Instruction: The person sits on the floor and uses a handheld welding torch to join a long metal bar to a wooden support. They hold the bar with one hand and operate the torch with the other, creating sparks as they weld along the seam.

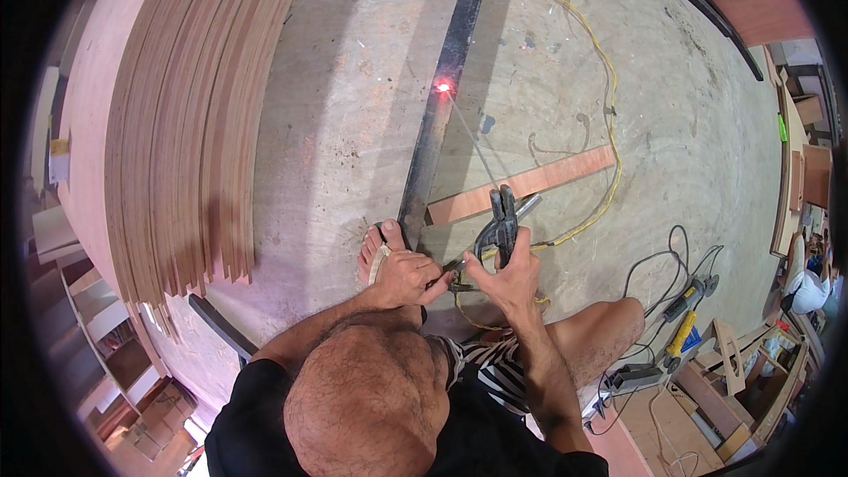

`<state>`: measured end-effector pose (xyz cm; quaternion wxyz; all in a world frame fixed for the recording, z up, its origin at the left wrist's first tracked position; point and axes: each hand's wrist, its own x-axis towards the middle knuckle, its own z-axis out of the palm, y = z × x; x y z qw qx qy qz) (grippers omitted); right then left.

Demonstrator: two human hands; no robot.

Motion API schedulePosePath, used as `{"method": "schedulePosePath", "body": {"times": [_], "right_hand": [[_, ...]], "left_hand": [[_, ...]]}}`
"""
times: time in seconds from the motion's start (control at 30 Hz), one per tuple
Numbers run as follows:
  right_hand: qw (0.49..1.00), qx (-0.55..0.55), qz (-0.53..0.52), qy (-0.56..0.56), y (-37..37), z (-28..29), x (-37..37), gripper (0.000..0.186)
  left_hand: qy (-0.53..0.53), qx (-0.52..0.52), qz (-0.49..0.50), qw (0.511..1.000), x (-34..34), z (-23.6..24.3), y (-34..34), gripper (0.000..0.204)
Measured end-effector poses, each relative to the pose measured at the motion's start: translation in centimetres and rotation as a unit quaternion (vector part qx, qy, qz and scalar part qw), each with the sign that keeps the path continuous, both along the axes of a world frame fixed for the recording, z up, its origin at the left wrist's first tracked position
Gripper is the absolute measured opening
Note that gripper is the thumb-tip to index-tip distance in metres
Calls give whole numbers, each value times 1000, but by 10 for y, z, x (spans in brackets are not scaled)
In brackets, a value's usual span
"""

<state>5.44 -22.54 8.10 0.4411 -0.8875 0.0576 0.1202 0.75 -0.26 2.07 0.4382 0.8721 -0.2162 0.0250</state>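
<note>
My right hand grips a black welding electrode holder. A thin welding rod runs from its jaws to a long black metal bar on the floor. Where the rod's tip meets the bar there is a bright red glow. My left hand is closed beside my bare foot, near the bar's close end; a pale strip shows by its knuckles. Whatever its fingers hold is hidden. A yellow cable curves across the floor past the holder.
A reddish wooden strip lies right of the bar. Tall stacked boards stand at left. At lower right are dark cables, a yellow-and-black power tool and wooden offcuts. My bent knee fills the lower middle.
</note>
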Motion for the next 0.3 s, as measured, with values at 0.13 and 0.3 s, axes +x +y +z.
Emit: {"method": "schedulePosePath", "body": {"times": [0.13, 0.3], "right_hand": [[1000, 17, -19, -11, -2, -2, -2, 63], [1000, 5, -17, -9, -3, 5, -2, 58]], "left_hand": [[-3, 7, -1, 1000, 2, 2, -1, 35], [6, 21, -4, 1000, 1, 4, 1, 34]]}}
